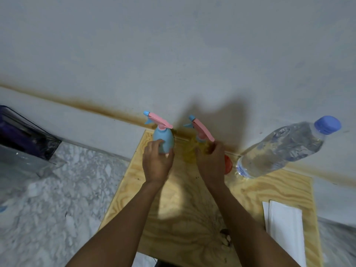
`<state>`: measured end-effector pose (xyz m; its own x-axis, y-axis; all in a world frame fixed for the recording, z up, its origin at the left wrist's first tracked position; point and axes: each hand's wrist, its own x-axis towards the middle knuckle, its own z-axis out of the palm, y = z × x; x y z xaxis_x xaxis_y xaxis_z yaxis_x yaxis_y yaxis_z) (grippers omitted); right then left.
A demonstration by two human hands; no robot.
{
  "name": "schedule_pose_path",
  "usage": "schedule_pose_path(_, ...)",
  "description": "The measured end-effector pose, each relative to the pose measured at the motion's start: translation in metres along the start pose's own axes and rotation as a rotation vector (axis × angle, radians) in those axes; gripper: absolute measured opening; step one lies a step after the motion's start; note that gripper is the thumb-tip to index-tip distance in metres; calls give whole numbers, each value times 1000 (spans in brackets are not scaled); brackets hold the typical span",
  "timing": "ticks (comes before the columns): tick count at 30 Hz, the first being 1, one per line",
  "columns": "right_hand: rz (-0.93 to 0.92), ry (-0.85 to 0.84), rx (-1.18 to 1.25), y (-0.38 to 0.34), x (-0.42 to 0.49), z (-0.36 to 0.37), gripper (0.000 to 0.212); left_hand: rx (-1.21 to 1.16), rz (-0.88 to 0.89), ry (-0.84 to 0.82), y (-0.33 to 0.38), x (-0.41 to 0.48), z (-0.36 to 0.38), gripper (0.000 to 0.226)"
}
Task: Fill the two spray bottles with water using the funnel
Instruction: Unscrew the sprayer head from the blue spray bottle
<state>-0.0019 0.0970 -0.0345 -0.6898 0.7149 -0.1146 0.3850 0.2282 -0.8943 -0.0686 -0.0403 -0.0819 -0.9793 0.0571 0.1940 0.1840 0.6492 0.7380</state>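
Left hand (157,162) grasps the blue spray bottle (163,139); right hand (210,160) grasps the blurred yellow spray bottle (188,152). The orange funnel (228,163) and water bottle (279,149) stand alongside on a plywood board (250,191).

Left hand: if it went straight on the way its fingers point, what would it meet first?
The left hand grips the blue spray bottle, so that comes first; behind it stands the wall, though depth is unclear.
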Motion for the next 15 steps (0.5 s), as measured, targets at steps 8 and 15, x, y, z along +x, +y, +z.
schedule_pose_path(8, -96, -316, -16, -18, -20, 52, 20, -224, -226, -272, -13, 49, 5, 53)
schedule_pose_path(15, -263, -267, -70, -34, 10, 72, 35, -283, -32, -265, 1, 37, -11, 29)
